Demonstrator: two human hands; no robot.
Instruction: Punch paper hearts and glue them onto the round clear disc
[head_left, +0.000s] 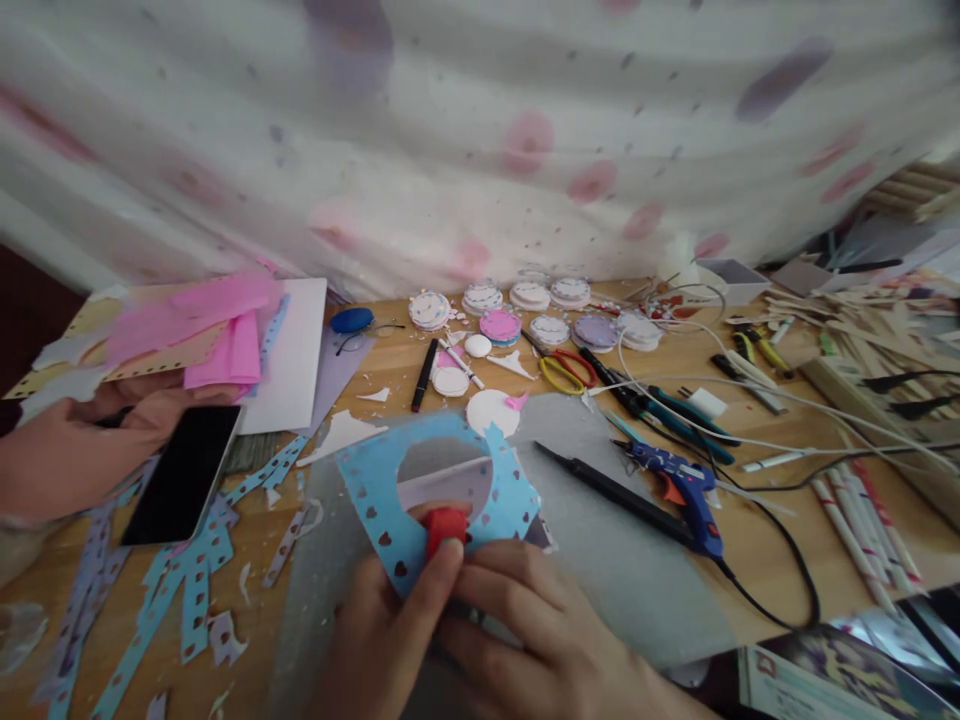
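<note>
Head view. My left fingers (pixel 433 585) are closed in a pinch, thumb tip pressed to a small red piece (pixel 446 530). My right fingers (pixel 502 595) are bent inward just beside it; I cannot tell what they grip, as the knuckles cover it.

The heart-printed blue paper (pixel 367 490) is up in front of me, over the grey mat (pixel 622 570), its near edge at my fingers. It has a large rounded opening; the red piece sits at the near side of this opening. Just beyond the paper's far edge: a white disc (pixel 487 412) with a pink scrap on it.

Right of the mat's middle, a black pen-shaped tool (pixel 600 488) points away and to the left, near a blue glue gun (pixel 679 480). Farther back on the wooden surface (pixel 390 365): a black marker (pixel 425 375), red-and-yellow scissors (pixel 562 375) and stacks of round paper discs (pixel 499 325). On my left: a phone (pixel 184 475), screen dark, with cut blue strips (pixel 196 595) near it. White pens (pixel 859 530) lie at far right.
</note>
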